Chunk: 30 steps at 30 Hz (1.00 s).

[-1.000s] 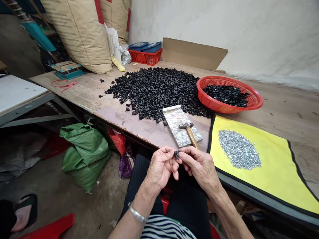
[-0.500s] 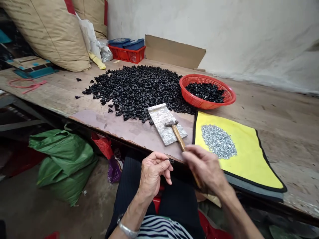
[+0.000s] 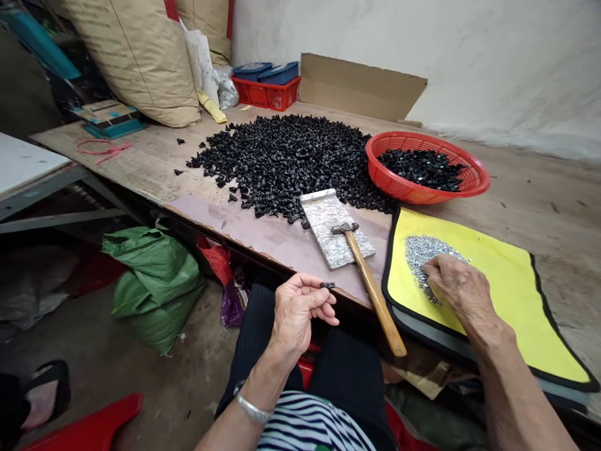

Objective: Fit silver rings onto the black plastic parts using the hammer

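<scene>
My left hand [image 3: 300,310] is over my lap at the table edge, pinching a small black plastic piece [image 3: 327,285] between thumb and forefinger. On the yellow cloth [image 3: 507,275], my right hand [image 3: 457,285] reaches into a heap of tiny silvery metal pieces [image 3: 429,247]. Its fingertips are pressed together, and whatever is in them is hidden. Between the hands lies a hammer [image 3: 370,285], its head on a worn metal plate [image 3: 323,216] and its wooden handle jutting past the table edge.
A large pile of black plastic pieces [image 3: 291,160] covers the table's middle. Beside it stands a red basket [image 3: 382,172] with more pieces. Behind are a red crate [image 3: 267,94], a cardboard sheet [image 3: 357,84] and large sacks [image 3: 141,56]. A green sack [image 3: 150,282] rests on the floor.
My right hand has let go of the hammer and moved right to the metal heap. The hammer now rests on the plate and table edge. The view has shifted left.
</scene>
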Tool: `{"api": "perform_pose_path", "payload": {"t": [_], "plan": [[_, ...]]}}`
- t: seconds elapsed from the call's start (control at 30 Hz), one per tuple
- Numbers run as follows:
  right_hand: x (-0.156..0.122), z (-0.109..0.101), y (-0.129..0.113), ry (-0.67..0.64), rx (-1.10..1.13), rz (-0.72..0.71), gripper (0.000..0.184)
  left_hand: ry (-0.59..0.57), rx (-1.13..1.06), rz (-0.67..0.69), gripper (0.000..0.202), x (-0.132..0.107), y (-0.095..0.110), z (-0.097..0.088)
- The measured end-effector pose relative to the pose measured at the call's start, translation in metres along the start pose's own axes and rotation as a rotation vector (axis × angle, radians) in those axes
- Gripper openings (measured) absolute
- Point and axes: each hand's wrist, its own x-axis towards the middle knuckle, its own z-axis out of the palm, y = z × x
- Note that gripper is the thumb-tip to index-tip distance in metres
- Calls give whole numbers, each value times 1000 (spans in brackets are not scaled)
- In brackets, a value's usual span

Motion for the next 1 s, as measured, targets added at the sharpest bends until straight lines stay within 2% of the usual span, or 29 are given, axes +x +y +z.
{"api": "perform_pose_path", "payload": {"t": [0.13,0.23,0.3,0.37,0.43,0.53,0.8,1.0], "plan": [[-4,-11,2,109,165,79,16,39,17,24,27,2,-1,4],[-23,-29,-13,183,358,167,12,70,20,31,26,4,-4,11],[-43,-40,-35,181,574,145,13,71,25,25,25,3,-8,16],[-62,-45,-62,73,890,-19,14,53,31,23,25,2,-13,21],[-75,-44,-87,-4,1101,-136,12,33,42,31,23,0,-16,24],[-80,-34,-110,-16,1269,-156,9,19,63,53,20,-4,-18,25],[-79,-14,-123,-44,1377,14,5,50,49,79,18,-5,-15,18],[-75,-8,-130,-139,1635,173,8,58,50,87,17,-6,-13,16]]}}
